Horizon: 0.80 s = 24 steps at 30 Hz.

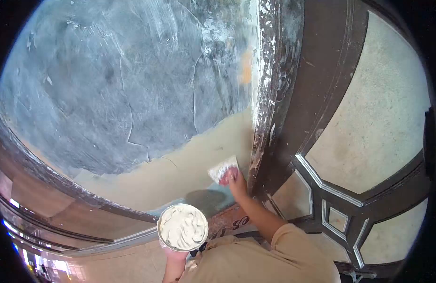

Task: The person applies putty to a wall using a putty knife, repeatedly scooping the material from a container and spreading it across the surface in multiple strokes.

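Note:
My left hand (173, 253) grips a round tub (160, 235) from beneath, its fingers mostly hidden under it. Inside the tub, thick off-white putty (183, 226) lies in ridges and swirls. A putty knife (220, 169) with a wide, putty-smeared blade is held in my right hand (236, 179), against or very close to the wall. Around the blade, a smooth beige band of putty (189, 158) covers the lower part of the grey wall (152, 85). The knife's handle is largely covered by my fingers.
A dark wooden frame (286, 108), speckled white along its edge, stands right of the wall. Farther right is a dark panelled door (364, 94) with pale insets. Dark trim (100, 200) curves along the wall's lower left, above a tan floor (118, 264).

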### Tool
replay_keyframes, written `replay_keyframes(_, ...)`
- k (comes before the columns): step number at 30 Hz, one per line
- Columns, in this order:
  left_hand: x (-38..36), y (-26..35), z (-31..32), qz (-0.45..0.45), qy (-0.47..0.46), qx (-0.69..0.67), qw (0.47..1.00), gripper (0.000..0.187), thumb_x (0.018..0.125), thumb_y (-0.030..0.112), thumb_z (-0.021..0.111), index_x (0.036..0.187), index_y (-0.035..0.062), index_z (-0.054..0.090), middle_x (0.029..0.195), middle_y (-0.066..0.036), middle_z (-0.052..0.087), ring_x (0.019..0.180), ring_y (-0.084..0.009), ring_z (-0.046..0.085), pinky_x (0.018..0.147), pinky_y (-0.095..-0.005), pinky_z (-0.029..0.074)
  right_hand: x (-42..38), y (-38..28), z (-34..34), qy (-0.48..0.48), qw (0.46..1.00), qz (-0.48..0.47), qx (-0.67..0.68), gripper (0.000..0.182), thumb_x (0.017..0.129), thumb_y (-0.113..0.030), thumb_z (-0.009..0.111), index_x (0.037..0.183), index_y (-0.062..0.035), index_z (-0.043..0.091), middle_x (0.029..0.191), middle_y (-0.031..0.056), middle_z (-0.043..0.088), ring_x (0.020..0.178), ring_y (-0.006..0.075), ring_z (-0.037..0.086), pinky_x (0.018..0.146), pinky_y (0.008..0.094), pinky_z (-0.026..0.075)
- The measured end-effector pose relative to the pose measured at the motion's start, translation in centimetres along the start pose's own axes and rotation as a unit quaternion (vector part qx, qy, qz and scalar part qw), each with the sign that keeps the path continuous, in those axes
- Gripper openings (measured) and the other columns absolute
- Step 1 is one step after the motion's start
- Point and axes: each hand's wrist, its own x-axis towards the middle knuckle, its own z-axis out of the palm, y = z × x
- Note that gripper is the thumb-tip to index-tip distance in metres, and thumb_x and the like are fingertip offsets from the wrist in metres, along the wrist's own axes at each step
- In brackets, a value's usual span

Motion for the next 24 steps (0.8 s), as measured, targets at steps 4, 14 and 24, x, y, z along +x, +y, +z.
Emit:
replay_keyframes(4,-0.1,0.0,-1.0,0.022,0.023,0.02,0.999,0.063,0.096,0.048,0.035,0.144,0.0078,0.035,0.148,-0.013,0.037,0.135,-0.0332,0.037,0.113,-0.0503,0.028,-4.1,3.1,-1.6,-0.117,0.971,0.096,0.183,0.031,0.094,-0.022,0.056,0.116,-0.0008,0.056,0.104,0.0097,0.063,0.097,0.0192,0.06,0.086,0.0343,0.046)
replay_keyframes(14,-0.2,-0.1,-1.3,0.063,0.013,0.161,0.985,0.053,0.098,0.036,0.037,0.141,0.0048,0.037,0.143,-0.016,0.042,0.127,-0.0325,0.047,0.106,-0.0497,0.041,0.5,-13.3,-0.8,-0.08,0.968,-0.124,0.204,0.032,0.093,-0.024,0.06,0.109,0.0015,0.052,0.09,0.0122,0.061,0.082,0.0225,0.06,0.075,0.0347,0.047)
replay_keyframes(24,-2.2,1.5,-3.1,0.044,0.051,0.152,0.986,0.061,0.098,0.045,0.033,0.146,0.0065,0.031,0.148,-0.016,0.037,0.134,-0.0343,0.038,0.113,-0.0515,0.029,-9.0,6.8,2.8,-0.078,0.996,0.038,-0.032,0.04,0.089,-0.026,0.062,0.116,0.0021,0.051,0.102,0.0229,0.062,0.097,0.0381,0.061,0.083,0.0408,0.047)
